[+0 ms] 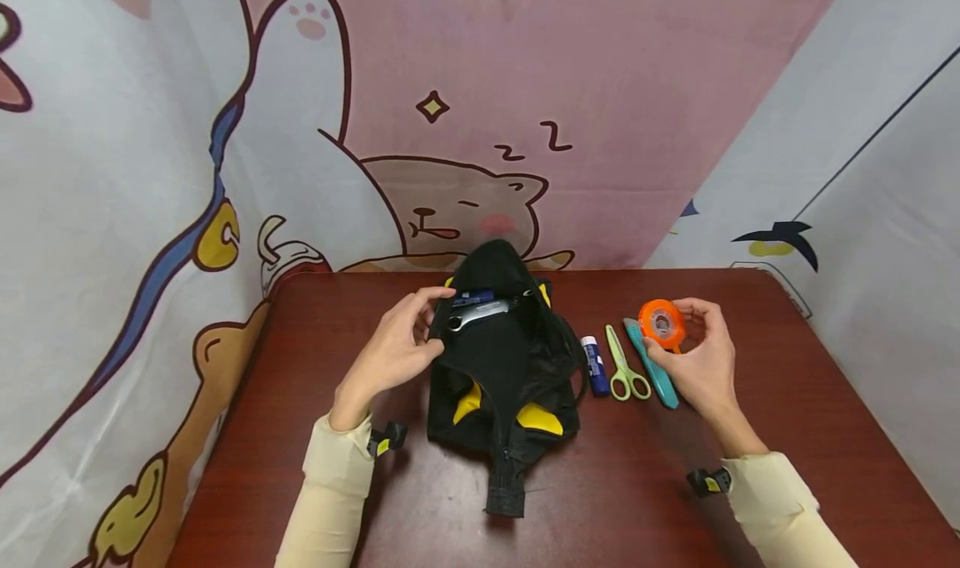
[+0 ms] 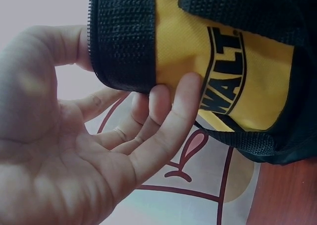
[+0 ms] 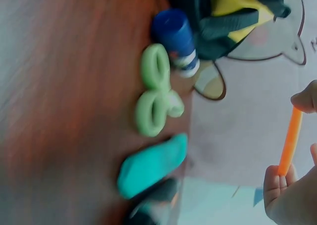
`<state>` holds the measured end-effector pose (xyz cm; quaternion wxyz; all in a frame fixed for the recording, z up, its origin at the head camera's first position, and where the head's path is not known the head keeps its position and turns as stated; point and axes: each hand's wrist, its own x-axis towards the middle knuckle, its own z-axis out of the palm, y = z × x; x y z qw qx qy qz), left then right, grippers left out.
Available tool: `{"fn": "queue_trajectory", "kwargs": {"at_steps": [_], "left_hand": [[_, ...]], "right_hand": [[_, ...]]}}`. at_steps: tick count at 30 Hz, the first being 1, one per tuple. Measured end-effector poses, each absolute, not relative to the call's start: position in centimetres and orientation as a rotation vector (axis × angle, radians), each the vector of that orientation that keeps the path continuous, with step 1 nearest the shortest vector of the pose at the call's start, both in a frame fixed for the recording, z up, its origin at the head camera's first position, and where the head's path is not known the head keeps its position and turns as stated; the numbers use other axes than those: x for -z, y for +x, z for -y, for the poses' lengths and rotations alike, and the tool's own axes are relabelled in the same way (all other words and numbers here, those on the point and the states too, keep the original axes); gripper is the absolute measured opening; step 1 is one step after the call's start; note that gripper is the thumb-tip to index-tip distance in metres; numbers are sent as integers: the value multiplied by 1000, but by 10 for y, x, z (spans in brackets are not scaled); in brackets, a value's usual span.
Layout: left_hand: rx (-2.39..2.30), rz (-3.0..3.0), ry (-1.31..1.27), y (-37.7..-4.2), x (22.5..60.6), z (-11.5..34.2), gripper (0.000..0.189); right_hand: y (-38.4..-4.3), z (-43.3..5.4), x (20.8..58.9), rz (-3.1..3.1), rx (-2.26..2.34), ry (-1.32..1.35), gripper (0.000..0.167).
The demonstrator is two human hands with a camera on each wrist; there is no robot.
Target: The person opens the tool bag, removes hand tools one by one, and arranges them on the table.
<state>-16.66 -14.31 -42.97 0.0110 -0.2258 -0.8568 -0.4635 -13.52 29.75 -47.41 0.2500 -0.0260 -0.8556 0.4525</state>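
A black-and-yellow tool bag (image 1: 487, 393) stands mid-table with its top open; part of its lettering, "WALT" (image 2: 225, 71), shows in the left wrist view. My left hand (image 1: 393, 347) holds the zippered edge (image 2: 124, 41) of the bag's mouth between thumb and fingers. Inside the opening lie a silver wrench (image 1: 480, 312) and a blue item (image 1: 474, 298), partly hidden. My right hand (image 1: 703, 364) pinches an orange tape dispenser (image 1: 662, 324) by its edge, raised above the table in the right wrist view.
Right of the bag lie a blue glue stick (image 1: 596, 368), light green scissors (image 1: 625, 372) and a teal cutter knife (image 1: 652, 366), side by side. The brown table (image 1: 300, 318) meets a cartoon-printed cloth (image 1: 600, 92) along its back edge.
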Motion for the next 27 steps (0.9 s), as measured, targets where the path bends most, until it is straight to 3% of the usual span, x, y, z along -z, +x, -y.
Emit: {"fn": "queue_trajectory", "kwargs": {"at_steps": [14,27], "left_hand": [[1437,2662,-721,-166,430,143,73],[1441,2667,-718,-166,430,144,73]], "right_hand": [[-126,-351,509,2389,-1125,-283,77],[-127,-380,515,2511,-1067,-472,78]]}}
